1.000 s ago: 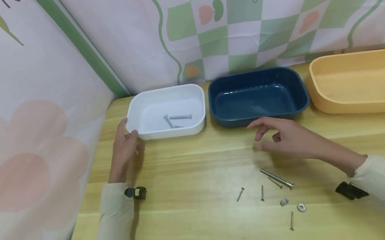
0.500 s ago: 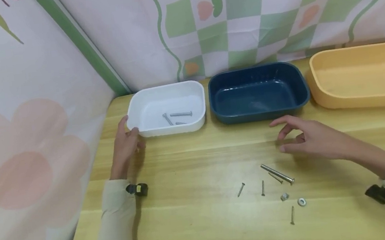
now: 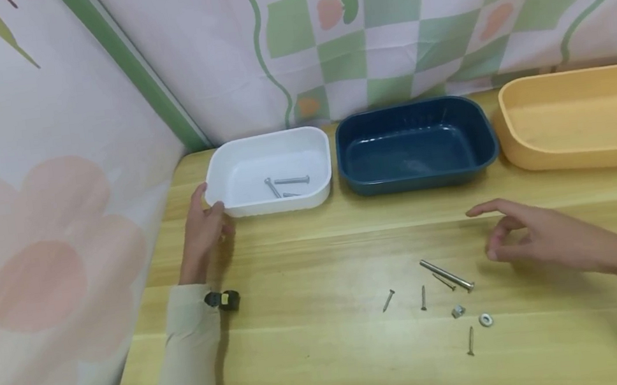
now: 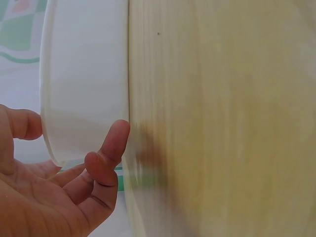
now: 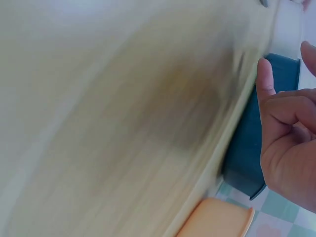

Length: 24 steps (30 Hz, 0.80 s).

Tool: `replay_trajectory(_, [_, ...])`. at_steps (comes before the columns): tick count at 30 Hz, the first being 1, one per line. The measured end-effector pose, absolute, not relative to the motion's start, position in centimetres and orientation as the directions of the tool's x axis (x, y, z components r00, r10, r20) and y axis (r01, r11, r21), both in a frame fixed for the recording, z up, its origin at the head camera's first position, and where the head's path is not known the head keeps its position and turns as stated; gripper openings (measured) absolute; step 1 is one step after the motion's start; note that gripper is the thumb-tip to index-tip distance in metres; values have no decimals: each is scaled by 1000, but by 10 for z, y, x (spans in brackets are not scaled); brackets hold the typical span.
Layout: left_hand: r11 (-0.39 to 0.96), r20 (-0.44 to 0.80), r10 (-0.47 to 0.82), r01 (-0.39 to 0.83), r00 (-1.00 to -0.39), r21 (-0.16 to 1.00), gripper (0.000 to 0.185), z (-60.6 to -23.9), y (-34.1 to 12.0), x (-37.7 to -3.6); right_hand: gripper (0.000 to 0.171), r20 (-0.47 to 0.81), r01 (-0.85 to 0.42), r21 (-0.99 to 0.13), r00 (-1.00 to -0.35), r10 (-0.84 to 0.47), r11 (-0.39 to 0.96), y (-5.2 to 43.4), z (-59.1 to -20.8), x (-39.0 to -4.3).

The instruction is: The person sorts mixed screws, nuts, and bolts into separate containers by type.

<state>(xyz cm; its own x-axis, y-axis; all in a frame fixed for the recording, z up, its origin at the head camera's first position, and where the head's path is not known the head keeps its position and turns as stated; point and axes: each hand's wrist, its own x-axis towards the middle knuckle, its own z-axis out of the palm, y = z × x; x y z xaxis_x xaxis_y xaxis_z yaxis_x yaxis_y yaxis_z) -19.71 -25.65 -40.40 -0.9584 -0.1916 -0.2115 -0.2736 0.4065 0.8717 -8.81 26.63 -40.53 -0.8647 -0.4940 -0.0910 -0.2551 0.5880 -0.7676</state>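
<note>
Left hand [image 3: 202,232], mid-left: gripping white tray [image 3: 287,205]. Right hand [image 3: 548,237], mid-right: loosely curled, empty. We judge: pick-up pending; long bolt [image 3: 447,275] needs pinching.

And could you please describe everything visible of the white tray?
The white tray is shallow and open-topped, plastic-looking, with rounded corners. It sits upright on the wooden table, left of the navy tray. Three screws lie inside, one partly hidden by the near wall. The left hand grips its near left corner.
</note>
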Motion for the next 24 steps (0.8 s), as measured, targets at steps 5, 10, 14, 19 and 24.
replay_trajectory(5, [414,-208,-190,-270,-960,870,68,-403,-256,-196,58,-60,-270,-752,-880,-470,601,273,-410,-77])
replay_trajectory(10, [417,-201,-178,-259,-963,871,68,-402,-255,-196,60,3,-296,-737,-900,-435,608,272,-417,-71])
replay_trajectory(14, [411,-201,-188,-263,-961,873,67,-403,-255,-196,64,8,-281,-732,-914,-405,620,265,-421,-67])
replay_trajectory(19, [393,-211,-193,-272,-958,878,67,-404,-255,-196,66,-32,-233,-686,-937,-349,690,252,-422,-63])
replay_trajectory(24, [384,-214,-199,-277,-956,881,67,-405,-254,-196,69,-52,-232,-635,-939,-340,737,241,-421,-63])
